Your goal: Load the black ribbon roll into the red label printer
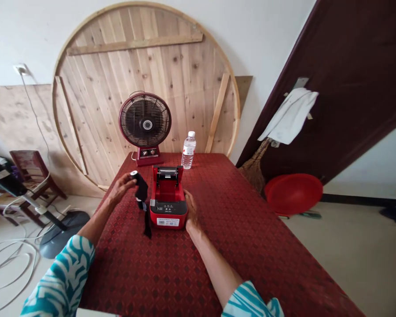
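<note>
Red-patterned worktop (231,211), carrying the rest. Red-and-black printer (168,207), lid (167,175) raised, near its middle: hard-shelled, probably light enough to slide; best steadied at the side, where my right hand (191,209) rests, its grip hidden from me. Black roll (141,190), just left of the printer, pinched by its pale upper end in my left hand (127,186): likely light, slick, easily creased; hold the core, sparing the dangling strip (147,224).

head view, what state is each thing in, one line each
red-and-black boxy plastic device, lid raised, right hand against its side
black roll with white end, held in left hand, black strip trailing below
clear plastic water bottle, upright, capped
round dark-red table fan, upright, cannot tell whether it is spinning
white cloth, hanging at the dark brown door
white wall socket, something plugged in
</note>
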Demonstrator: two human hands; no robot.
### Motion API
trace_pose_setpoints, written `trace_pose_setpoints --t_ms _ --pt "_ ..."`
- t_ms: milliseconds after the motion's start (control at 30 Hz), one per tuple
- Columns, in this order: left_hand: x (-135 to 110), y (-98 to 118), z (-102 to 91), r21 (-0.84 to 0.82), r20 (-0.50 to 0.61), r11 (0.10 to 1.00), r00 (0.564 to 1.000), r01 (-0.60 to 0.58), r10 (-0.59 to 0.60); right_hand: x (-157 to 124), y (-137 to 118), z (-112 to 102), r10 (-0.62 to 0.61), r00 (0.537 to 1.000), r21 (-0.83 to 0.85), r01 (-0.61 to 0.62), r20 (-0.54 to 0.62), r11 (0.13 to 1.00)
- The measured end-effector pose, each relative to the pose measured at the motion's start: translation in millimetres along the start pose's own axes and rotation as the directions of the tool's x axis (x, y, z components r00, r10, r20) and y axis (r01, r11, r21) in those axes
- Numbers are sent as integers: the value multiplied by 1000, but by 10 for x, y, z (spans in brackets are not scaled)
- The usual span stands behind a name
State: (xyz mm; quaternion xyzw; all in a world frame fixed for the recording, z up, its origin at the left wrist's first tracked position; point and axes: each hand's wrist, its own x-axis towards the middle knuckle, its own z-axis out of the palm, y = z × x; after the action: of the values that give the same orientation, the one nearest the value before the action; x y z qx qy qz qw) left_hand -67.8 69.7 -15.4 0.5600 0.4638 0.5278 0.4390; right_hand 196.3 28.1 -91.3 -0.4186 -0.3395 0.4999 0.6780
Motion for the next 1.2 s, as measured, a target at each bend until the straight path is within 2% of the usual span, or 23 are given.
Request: trace_pose_setpoints --t_ms 67,167,233,333,433,600,700,767,900,967,1067,1133,1200 --pt "-56 234 -56 -61 -4 998 999 -33 33 14 15 -10 -19 1000 -6 19 16 1000" --pt "-152 560 70 58 198 996 979 -67 54 32 30 -31 -69 997 -30 71 38 997" --pt "-206 700 294 233 358 960 931 -156 65 36 32 -38 -98 994 -46 100 46 994" --pt "-232 783 683 508 465 801 884 -316 54 35 35 -39 -125 991 -53 128 56 990" --pt "-189 783 957 692 497 605 868 -394 -4 44 48 -36 -140 988 -56 144 70 988" --pt "-17 718 1151 841 518 289 835 -458 -185 71 104 -37 -152 986 -61 156 67 986" --pt "115 630 1218 839 544 203 789 -505 -285 63 147 -46 -159 985 -61 163 63 985" --pt "195 569 1238 826 563 215 758 -520 -330 68 134 -44 -146 987 -70 151 69 986" --pt "257 519 1201 792 602 344 740 -504 -301 225 -150 60 -131 991 -131 134 30 982" --pt "206 548 1152 747 628 454 741 -487 -238 375 -409 173 -256 965 -175 262 56 949" --pt "18 648 1068 645 632 615 769 -453 -96 558 -777 340 -364 907 -214 407 213 888" --pt "-157 728 1016 585 620 660 785 -472 12 570 -918 389 -386 878 -236 454 285 859" --pt "-333 789 964 546 617 640 776 -541 130 474 -953 362 -405 863 -243 480 302 843"
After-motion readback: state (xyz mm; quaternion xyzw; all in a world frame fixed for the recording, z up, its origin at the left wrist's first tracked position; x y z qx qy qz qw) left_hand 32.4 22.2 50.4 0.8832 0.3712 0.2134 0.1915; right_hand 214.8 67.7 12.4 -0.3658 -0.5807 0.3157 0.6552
